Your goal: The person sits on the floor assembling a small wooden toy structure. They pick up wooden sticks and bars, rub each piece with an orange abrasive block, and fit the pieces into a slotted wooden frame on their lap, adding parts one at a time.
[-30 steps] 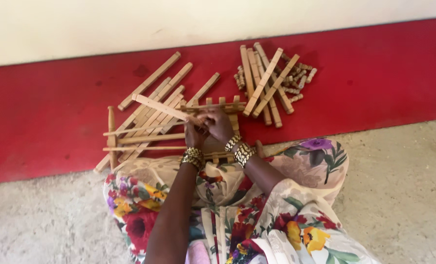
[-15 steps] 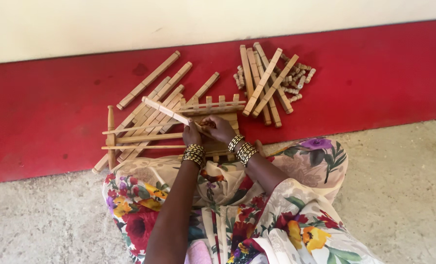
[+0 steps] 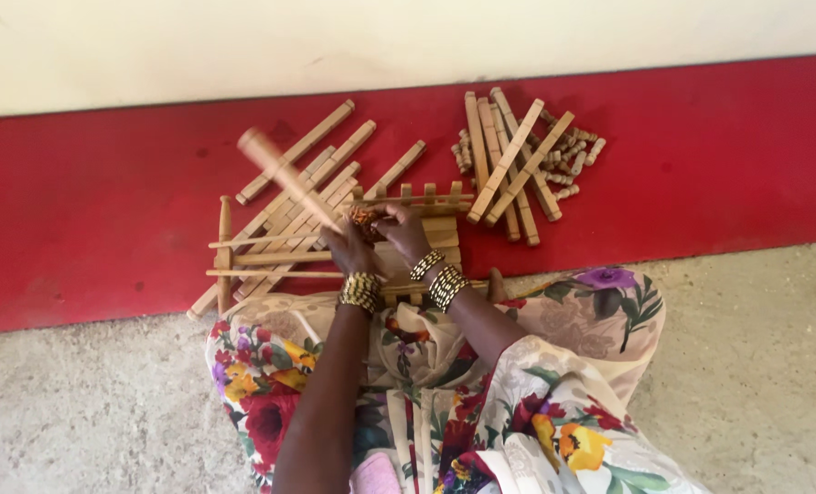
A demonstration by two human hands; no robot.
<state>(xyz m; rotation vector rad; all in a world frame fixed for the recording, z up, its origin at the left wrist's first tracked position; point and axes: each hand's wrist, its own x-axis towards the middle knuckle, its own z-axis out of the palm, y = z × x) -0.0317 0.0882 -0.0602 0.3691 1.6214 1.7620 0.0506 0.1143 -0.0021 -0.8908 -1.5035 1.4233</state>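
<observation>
The left hand (image 3: 348, 247) is clenched around a wooden stick (image 3: 284, 177) slanting up-left from the grip; the right hand (image 3: 403, 230) pinches a small piece beside it.

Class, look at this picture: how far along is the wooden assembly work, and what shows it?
Done: a slatted wooden frame with short pegs along its top rail lies part-built. In hand: the left hand holds a blurred stick, tilted up; the right hand is on the frame beside it. Left: many loose slats on one side, and crossed slats and small pegs on the other.
</observation>
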